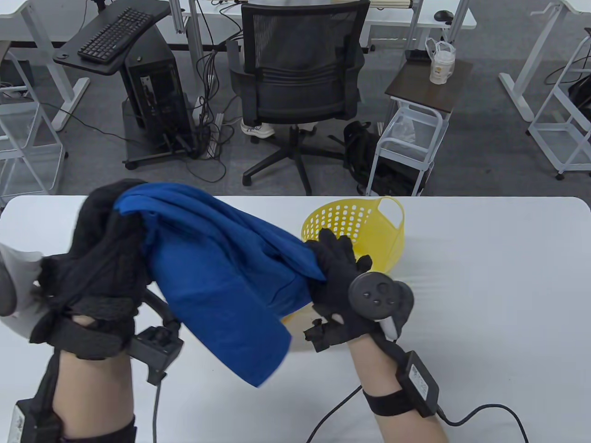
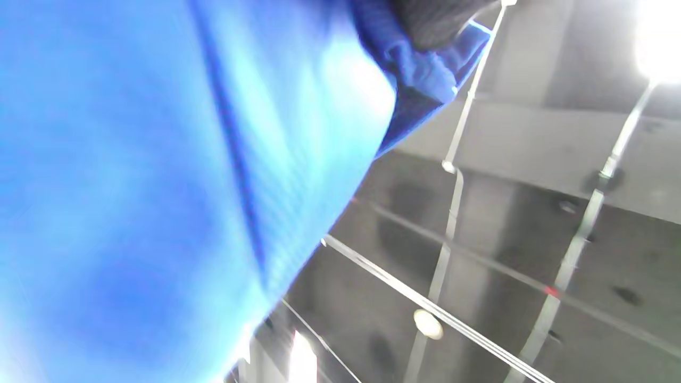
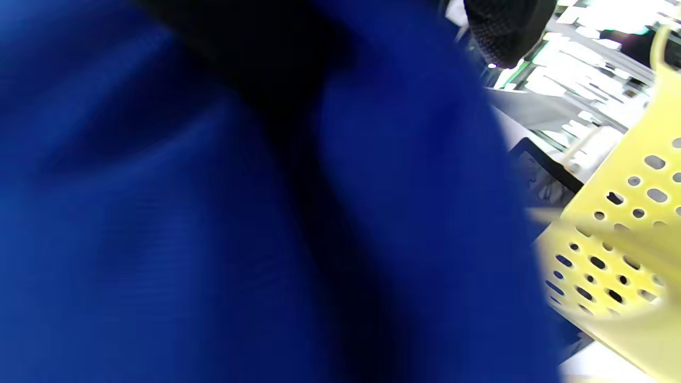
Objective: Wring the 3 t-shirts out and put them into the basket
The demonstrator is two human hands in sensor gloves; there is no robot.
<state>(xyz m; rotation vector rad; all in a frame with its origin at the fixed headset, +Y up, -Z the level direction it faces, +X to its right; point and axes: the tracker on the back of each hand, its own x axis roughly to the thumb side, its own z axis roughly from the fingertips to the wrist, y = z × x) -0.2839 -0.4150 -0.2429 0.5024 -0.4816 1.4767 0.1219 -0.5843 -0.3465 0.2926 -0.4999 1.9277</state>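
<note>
Fingers of left hand curl round one bunched end of the blue t-shirt; right hand grips the other end. Shirt held above the table, near its far edge, beside the yellow perforated basket. Step: wringing, apparently. Next: twist opposite ways, then drop in basket. Other two shirts unseen; wrist views blurred.

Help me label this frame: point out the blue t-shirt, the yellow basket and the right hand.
blue t-shirt [image 1: 217,258], table view, middle of hanging cloth
yellow basket [image 1: 351,217], table view, perforated inner wall
right hand [image 1: 339,272], table view, back of glove
</note>
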